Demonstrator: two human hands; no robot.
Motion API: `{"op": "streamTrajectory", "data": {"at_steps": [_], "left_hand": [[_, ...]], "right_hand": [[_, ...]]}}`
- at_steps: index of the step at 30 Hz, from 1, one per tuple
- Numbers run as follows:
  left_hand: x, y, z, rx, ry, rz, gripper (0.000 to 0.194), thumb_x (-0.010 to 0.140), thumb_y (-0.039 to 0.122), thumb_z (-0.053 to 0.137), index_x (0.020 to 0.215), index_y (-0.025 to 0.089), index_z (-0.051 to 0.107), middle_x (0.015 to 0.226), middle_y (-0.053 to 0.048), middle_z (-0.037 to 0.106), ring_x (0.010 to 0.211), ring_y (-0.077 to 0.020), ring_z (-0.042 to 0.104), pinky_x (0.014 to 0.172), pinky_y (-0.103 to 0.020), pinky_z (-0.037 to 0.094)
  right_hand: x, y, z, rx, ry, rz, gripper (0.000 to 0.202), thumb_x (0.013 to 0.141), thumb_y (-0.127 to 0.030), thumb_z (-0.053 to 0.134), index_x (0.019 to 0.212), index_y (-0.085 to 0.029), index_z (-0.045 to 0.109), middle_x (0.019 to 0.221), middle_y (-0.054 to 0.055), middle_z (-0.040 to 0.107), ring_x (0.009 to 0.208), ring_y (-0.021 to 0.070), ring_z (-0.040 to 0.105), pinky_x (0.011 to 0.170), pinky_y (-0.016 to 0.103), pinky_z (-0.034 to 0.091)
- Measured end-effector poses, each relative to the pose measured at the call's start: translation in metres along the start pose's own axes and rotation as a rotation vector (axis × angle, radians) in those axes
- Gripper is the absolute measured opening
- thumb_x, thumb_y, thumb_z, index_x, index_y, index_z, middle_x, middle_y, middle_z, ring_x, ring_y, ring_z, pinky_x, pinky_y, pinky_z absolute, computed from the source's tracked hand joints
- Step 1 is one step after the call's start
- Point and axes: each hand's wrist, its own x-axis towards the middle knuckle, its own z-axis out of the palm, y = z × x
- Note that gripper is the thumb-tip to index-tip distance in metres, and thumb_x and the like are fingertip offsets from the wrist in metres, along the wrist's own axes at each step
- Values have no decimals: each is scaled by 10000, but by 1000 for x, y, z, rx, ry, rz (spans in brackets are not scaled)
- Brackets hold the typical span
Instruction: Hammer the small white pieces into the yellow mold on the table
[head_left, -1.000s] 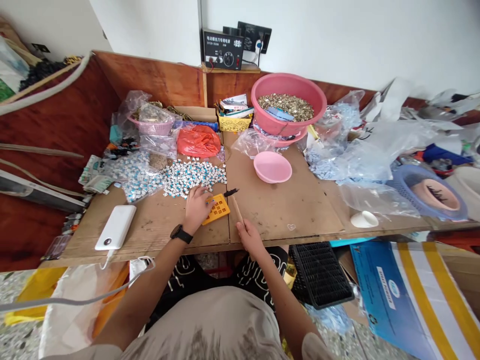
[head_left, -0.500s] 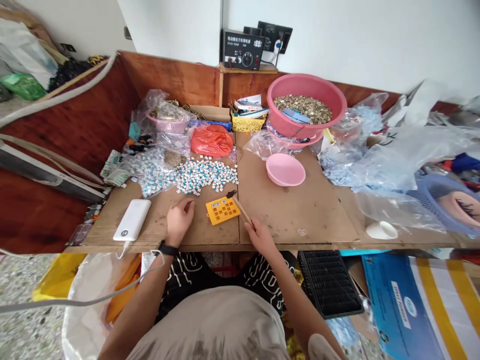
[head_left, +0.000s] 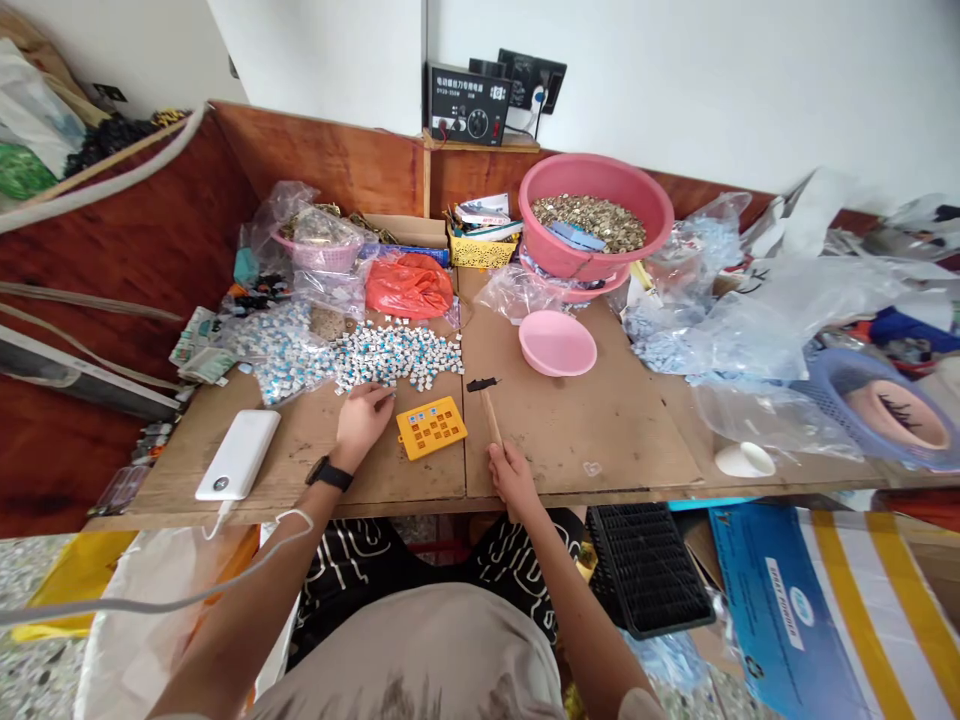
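My right hand (head_left: 514,474) is wrapped round the wooden handle of a small tool with a black head (head_left: 482,385), held just right of a yellow tray. The yellow tray (head_left: 432,428) lies flat on the cardboard, with a few white-and-blue pieces in its top row and square holes below. My left hand (head_left: 364,422) is left of the tray, at the near edge of a spread pile of small white-and-blue pieces (head_left: 405,350). Its fingers are pinched together near a small piece; what they hold is too small to make out.
A white power bank (head_left: 238,455) with a cable lies at the left. Behind stand a red bag (head_left: 409,286), a yellow basket (head_left: 482,251), a pink bowl (head_left: 557,343) and a large pink basin (head_left: 596,215) of metal pieces. A white cup (head_left: 745,460) lies right.
My left hand has moved forward to the pile's near edge. The tool's black head has moved off the tray to its right. The whole view has shifted slightly.
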Motion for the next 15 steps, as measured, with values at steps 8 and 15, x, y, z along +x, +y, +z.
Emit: {"op": "streamTrajectory", "data": {"at_steps": [8,15], "left_hand": [[-47,45,-7,-181,-137,166,265,1141,395,661,1165,292,903,1222,-79,876,1136,-275,812,1072,-448,673],[-58,47,12,-201,-8,120,233,1124,298,673,1112,294,905,1152,-70,901,1071,-277,809,1060,-471,668]], "right_hand": [[-7,-3,-2,20,6,36,634,933,-883,738,980,-275,565,648,-104,451,431,91,307,351,215,235],[-8,-10,1,-26,-27,33,635,954,-907,673,990,-284,551,654,-102,437,445,110,313,368,236,261]]}}
